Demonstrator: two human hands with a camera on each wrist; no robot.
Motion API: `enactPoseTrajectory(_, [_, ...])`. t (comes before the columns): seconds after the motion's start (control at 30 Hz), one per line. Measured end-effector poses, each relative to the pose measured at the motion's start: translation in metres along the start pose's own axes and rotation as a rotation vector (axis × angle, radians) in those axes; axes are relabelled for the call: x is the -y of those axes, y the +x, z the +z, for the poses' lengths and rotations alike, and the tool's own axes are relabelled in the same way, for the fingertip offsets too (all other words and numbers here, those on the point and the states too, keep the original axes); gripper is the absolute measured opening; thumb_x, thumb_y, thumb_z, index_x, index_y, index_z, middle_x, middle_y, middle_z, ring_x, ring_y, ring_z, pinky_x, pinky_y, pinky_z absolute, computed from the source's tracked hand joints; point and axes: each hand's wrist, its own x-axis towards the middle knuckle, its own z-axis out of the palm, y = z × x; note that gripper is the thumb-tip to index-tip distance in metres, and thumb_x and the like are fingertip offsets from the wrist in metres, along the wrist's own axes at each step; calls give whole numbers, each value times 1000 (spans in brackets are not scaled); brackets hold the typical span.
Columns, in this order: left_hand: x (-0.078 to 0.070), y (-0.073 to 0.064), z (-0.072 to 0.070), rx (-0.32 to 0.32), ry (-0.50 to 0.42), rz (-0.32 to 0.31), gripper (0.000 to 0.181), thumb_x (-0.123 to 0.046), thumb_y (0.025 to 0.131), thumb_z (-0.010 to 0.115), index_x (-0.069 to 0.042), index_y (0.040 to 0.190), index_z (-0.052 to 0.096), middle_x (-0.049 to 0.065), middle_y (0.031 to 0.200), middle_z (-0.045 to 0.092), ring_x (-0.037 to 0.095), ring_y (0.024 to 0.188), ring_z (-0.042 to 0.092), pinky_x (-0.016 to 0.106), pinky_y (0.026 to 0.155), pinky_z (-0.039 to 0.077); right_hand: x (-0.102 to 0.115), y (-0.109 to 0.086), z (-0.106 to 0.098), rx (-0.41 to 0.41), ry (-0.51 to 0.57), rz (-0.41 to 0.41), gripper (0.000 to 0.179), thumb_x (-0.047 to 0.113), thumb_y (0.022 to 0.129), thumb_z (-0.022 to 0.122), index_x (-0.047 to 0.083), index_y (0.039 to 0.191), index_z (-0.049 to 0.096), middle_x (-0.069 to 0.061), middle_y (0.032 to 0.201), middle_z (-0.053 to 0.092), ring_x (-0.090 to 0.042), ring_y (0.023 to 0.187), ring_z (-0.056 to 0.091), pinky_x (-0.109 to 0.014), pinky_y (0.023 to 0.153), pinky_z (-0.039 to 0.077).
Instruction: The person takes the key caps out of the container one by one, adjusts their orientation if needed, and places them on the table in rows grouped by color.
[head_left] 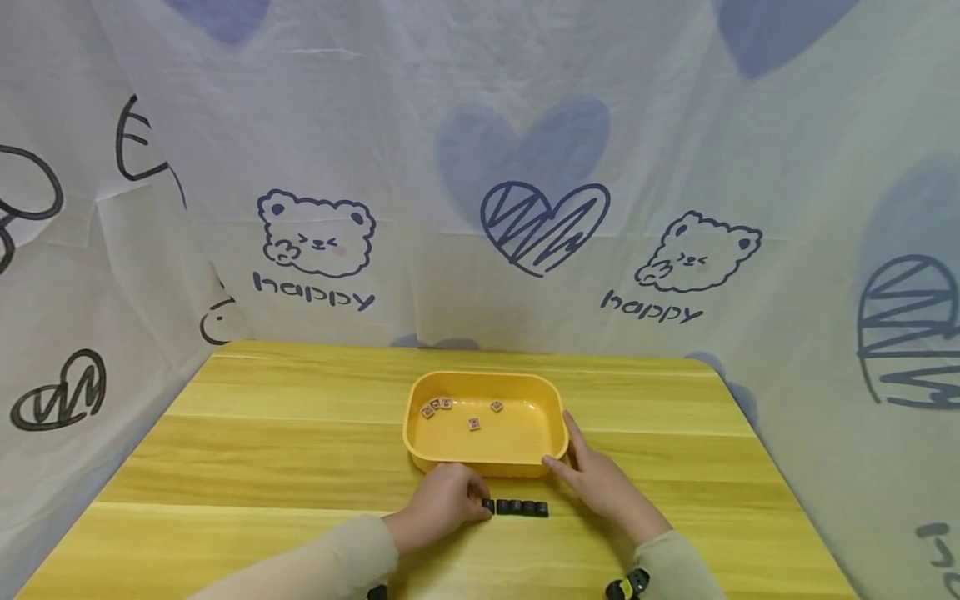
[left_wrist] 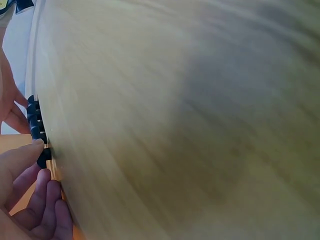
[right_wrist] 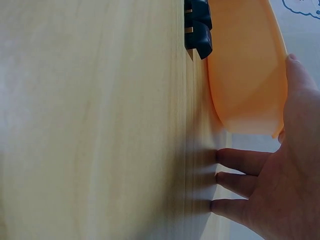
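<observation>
A row of black keycaps lies on the table in front of a yellow plastic tray. At the row's left end my left hand pinches one black keycap between thumb and fingers, a small gap from its neighbour. The other fingers of that hand curl below it in the left wrist view. My right hand holds the tray's near right corner, thumb on the rim and index finger against the side. Its remaining fingers extend down with tips at the table in the right wrist view.
Several small pinkish-brown square pieces lie inside the tray, some grouped at its left end. The wood-grain table ends at a hanging white cloth printed with hearts and bears, which also runs along both sides.
</observation>
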Motion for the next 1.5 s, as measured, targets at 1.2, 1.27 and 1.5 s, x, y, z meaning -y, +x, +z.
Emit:
enactPoseTrajectory(1.2, [-30, -4, -32, -22, -12, -1, 18, -18, 72, 86, -9, 84, 76, -14, 64, 57, 2, 56, 51, 21, 54, 45, 3, 0, -2, 0, -3, 11, 86, 51, 98, 50, 17, 158, 0, -25, 148, 37, -47, 126, 45, -57, 105, 33])
enactPoseTrajectory(1.27, [-34, -1, -39, -46, 12, 19, 17, -18, 73, 86, -10, 84, 76, -14, 64, 58, 1, 57, 51, 22, 54, 44, 3, 0, -2, 0, -5, 11, 85, 51, 98, 50, 16, 158, 0, -25, 147, 37, -47, 126, 45, -57, 104, 33])
enactPoseTrajectory(1.5, [-33, 16, -60, -68, 176, 51, 21, -23, 76, 84, -10, 91, 76, -10, 71, 62, 3, 62, 53, 23, 57, 45, 3, -1, -1, 10, 9, 23, 85, 51, 98, 50, 17, 158, -1, -25, 148, 36, -47, 127, 44, -58, 105, 33])
